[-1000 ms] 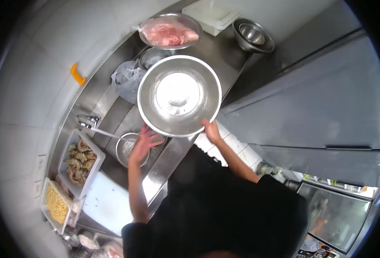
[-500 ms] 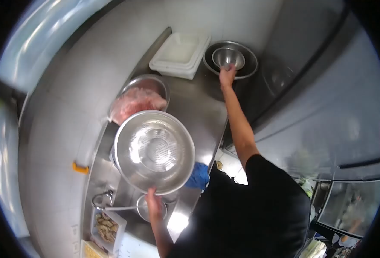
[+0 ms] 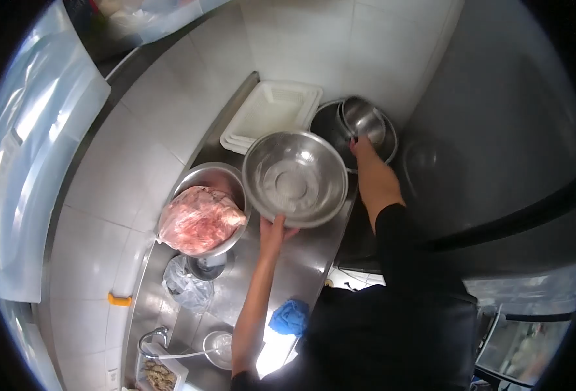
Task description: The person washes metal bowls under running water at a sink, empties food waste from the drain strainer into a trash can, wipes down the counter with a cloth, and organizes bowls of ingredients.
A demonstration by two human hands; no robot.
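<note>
Hands at a steel counter (image 3: 307,260), seen from above. The hands are apart, each on metal ware. The left hand (image 3: 276,229) grips the near rim of a large stainless-steel basin (image 3: 294,182), thumb and fingers spread at its edge. The right hand (image 3: 361,144), farther off and to the right, is clamped on the near rim of a small steel bowl (image 3: 366,122), tilted and slightly blurred, over a wide, dark-bottomed bowl (image 3: 324,130) at the far right of the counter.

Edges and room: the large basin overlaps, in this view, the near corner of stacked white plastic trays (image 3: 275,107) and the right rim of a steel bowl (image 3: 217,168); whether it touches either cannot be told. Steel surface extends between the basin and a crumpled blue cloth (image 3: 290,317) near the counter's right edge. A tall dark-grey panel (image 3: 490,143) rises to the right; a tiled wall (image 3: 92,247) bounds the left.

Markings: a small plate (image 3: 112,376) low on the wall is too small to read.

Appearance: the basin is silvery, with a rolled rim, a circular base and bright highlights. The steel bowl to its left bears pinkish-red meat in a clear bag (image 3: 200,221). Nearer, a curved tap (image 3: 159,332) runs water into a round container (image 3: 219,350).
</note>
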